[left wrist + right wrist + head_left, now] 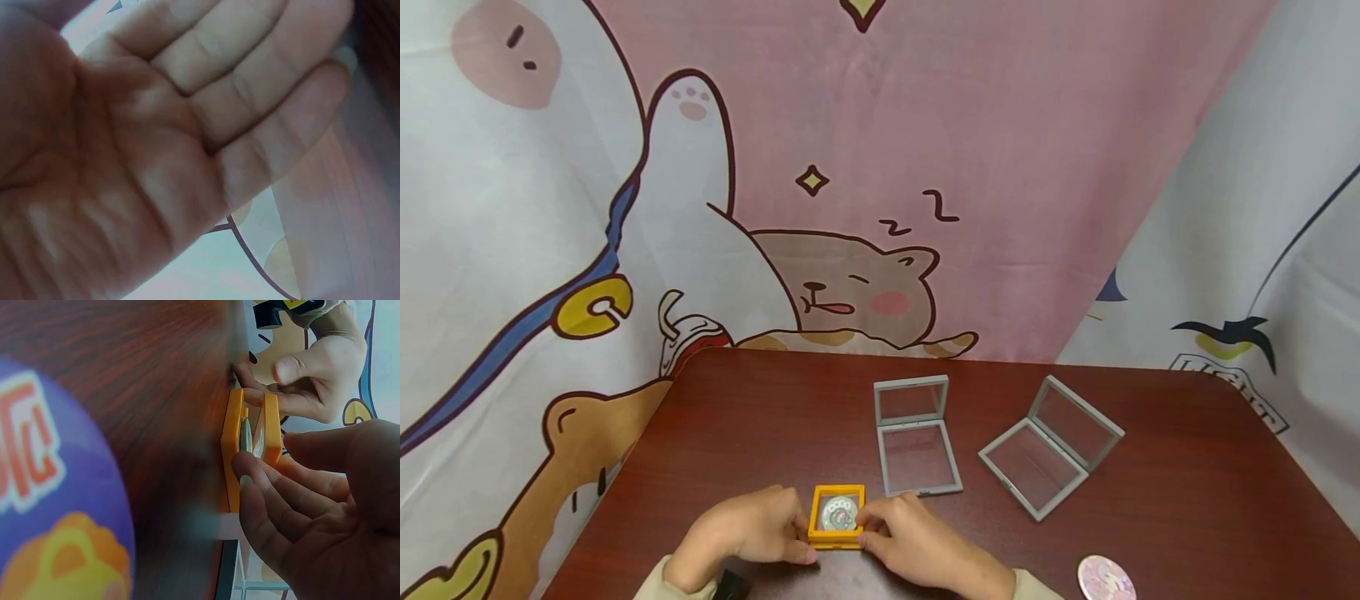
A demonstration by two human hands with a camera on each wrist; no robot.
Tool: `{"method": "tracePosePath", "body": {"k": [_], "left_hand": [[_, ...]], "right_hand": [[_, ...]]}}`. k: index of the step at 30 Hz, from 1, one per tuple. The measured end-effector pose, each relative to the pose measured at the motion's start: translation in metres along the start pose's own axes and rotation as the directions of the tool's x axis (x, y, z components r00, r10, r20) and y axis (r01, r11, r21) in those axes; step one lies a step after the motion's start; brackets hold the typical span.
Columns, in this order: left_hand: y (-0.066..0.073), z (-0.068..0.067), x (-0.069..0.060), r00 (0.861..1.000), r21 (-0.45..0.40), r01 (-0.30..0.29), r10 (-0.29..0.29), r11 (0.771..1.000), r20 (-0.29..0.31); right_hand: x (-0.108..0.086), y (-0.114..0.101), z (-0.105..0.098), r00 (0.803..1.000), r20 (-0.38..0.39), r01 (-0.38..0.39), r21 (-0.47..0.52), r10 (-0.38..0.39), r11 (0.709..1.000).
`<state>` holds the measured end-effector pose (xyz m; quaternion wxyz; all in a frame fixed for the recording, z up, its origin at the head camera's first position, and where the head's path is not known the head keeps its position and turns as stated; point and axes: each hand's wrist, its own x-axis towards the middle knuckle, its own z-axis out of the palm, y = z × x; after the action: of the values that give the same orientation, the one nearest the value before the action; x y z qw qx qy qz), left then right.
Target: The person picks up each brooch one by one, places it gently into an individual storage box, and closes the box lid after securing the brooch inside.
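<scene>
A small yellow square case lies near the table's front edge, with a pale round disc showing through its clear window. Seen edge-on in the right wrist view, the case is parted, its two halves apart with the disc between them. My right hand pinches the case's right side, fingertips at the gap and thumb by the outer half. At the left side, my left hand touches the case with relaxed fingers. The left wrist view shows the left palm and nearly straight fingers, without the case.
Two grey clear-windowed cases stand unfolded behind the hands, one in the middle and one to the right. A pink round disc lies at the front right. A purple round thing looms close in the right wrist view.
</scene>
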<state>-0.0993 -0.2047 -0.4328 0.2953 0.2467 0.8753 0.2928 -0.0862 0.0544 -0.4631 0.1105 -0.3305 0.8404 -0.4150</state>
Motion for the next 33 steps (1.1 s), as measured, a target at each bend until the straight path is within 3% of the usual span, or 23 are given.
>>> {"method": "tracePosePath", "body": {"k": [6, 13, 21, 33], "left_hand": [[-0.0010, 0.0021, 0.0019, 0.998, -0.022, 0.034, -0.035, 0.999, -0.044], [-0.0020, 0.0053, 0.0038, 0.997, -0.001, 0.026, -0.026, 1.000, -0.074], [-0.0016, 0.0056, 0.0057, 0.998, -0.014, 0.016, -0.017, 1.000, -0.067], [0.0017, 0.0073, 0.0046, 0.995, 0.016, 0.018, -0.016, 1.000, -0.095]], "right_hand": [[0.0016, 0.0015, 0.0017, 1.000, 0.015, -0.005, -0.017, 0.005, 1.000], [0.0037, -0.0001, 0.0025, 0.999, 0.031, -0.019, -0.057, 0.021, 0.998], [0.0063, -0.0013, 0.0019, 0.998, 0.052, -0.039, -0.075, 0.043, 0.996], [0.0088, 0.0005, 0.0042, 0.998, 0.055, 0.021, -0.131, -0.014, 0.991]]}}
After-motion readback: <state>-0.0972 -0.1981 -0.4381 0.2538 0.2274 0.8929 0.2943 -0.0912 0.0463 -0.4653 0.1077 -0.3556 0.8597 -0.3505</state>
